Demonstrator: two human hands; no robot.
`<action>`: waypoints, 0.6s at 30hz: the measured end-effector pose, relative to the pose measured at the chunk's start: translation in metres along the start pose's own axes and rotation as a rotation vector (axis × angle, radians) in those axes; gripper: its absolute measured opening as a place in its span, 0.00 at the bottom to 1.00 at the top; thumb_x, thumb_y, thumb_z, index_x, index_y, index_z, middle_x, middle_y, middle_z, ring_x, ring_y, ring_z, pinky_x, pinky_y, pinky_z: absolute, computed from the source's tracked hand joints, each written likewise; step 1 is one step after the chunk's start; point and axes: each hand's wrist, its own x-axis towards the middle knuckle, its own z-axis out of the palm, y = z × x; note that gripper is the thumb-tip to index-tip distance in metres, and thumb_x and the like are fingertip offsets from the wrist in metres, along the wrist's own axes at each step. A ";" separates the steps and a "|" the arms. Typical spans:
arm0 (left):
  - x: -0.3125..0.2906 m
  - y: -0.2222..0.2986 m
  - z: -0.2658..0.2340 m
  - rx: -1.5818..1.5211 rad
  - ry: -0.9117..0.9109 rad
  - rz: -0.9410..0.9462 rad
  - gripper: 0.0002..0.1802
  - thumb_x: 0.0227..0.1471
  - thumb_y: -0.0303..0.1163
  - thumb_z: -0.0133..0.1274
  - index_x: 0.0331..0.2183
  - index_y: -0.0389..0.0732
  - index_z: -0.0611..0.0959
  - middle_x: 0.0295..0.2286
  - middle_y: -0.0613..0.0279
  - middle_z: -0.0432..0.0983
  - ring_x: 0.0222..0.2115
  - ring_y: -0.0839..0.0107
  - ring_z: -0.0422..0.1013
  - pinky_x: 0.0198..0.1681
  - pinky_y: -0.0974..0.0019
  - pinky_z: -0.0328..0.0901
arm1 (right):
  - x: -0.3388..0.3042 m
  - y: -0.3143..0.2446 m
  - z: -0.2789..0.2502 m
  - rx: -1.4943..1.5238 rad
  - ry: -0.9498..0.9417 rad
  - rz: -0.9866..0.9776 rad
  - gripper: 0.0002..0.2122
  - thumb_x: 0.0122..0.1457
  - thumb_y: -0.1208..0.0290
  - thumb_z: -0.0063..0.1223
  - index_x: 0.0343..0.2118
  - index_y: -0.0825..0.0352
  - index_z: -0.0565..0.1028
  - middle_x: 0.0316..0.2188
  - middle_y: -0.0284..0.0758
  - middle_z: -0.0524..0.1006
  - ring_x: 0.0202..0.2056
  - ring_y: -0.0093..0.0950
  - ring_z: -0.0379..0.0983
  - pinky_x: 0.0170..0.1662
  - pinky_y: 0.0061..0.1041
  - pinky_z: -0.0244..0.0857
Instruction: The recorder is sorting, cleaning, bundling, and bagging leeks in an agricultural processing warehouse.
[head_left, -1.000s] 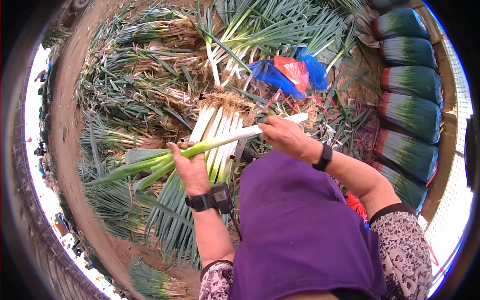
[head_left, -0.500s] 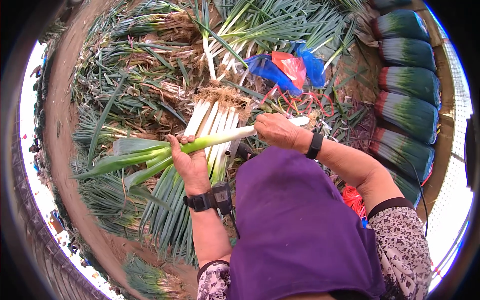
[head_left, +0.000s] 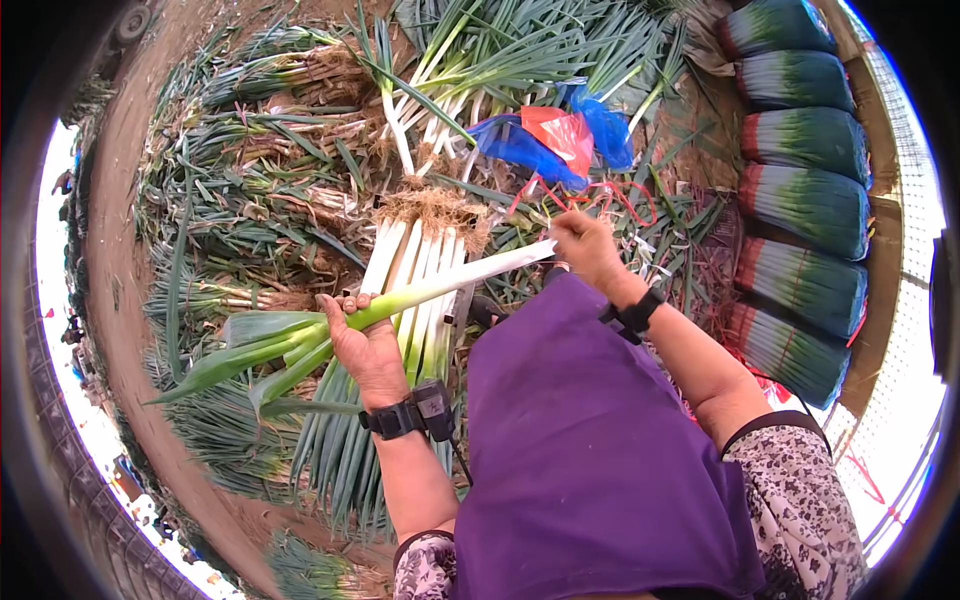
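My left hand [head_left: 362, 345] is wrapped around the pale green middle of a thick leek [head_left: 455, 282], its thumb on top. The leek's leaves fan out to the left and its white shaft slants up to the right. At the root end my right hand [head_left: 590, 252] has its fingers bent and pinched together on the tip; the very end is hidden by them. Under the held leek lies a row of leeks [head_left: 405, 262], white shafts side by side, with brown roots [head_left: 432, 208] at the far end and green leaves toward me.
Loose leeks and leaves [head_left: 250, 210] cover the ground at left. More leeks [head_left: 520, 55] lie at the far side. Blue and red plastic bags [head_left: 560, 140] sit near red string [head_left: 635, 205]. Several packed leek bundles [head_left: 805, 205] line the right. A purple apron [head_left: 600, 450] covers my lap.
My right hand has moved up and right along the white shaft to its root end, which earlier stuck out past the hand. My left hand keeps its hold; the view has shifted slightly.
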 end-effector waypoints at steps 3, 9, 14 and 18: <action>0.001 0.005 -0.004 0.102 -0.098 0.064 0.17 0.56 0.40 0.52 0.22 0.44 0.67 0.19 0.70 0.60 0.23 0.74 0.59 0.34 0.70 0.59 | -0.017 -0.031 0.029 -0.625 -0.308 -0.553 0.18 0.48 0.75 0.57 0.44 0.67 0.70 0.39 0.41 0.72 0.40 0.41 0.70 0.40 0.31 0.68; -0.003 -0.009 -0.009 0.075 -0.027 0.093 0.10 0.58 0.37 0.50 0.26 0.46 0.71 0.18 0.73 0.62 0.21 0.79 0.59 0.29 0.73 0.60 | -0.025 -0.044 0.059 -0.731 -0.442 -0.861 0.04 0.42 0.77 0.49 0.24 0.66 0.70 0.24 0.39 0.70 0.28 0.39 0.72 0.28 0.36 0.68; -0.021 -0.004 -0.011 0.007 -0.020 0.027 0.13 0.58 0.36 0.50 0.25 0.43 0.69 0.18 0.70 0.61 0.20 0.78 0.58 0.28 0.73 0.60 | -0.044 -0.040 0.062 -0.928 -0.522 -0.871 0.03 0.46 0.76 0.50 0.22 0.69 0.70 0.23 0.41 0.70 0.25 0.39 0.73 0.28 0.36 0.68; -0.010 0.003 -0.020 -0.058 -0.038 -0.041 0.14 0.54 0.39 0.54 0.23 0.46 0.70 0.16 0.71 0.62 0.19 0.75 0.60 0.28 0.70 0.61 | -0.043 -0.049 0.065 -0.975 -0.539 -0.916 0.03 0.47 0.76 0.49 0.21 0.69 0.69 0.23 0.41 0.71 0.25 0.39 0.72 0.26 0.37 0.66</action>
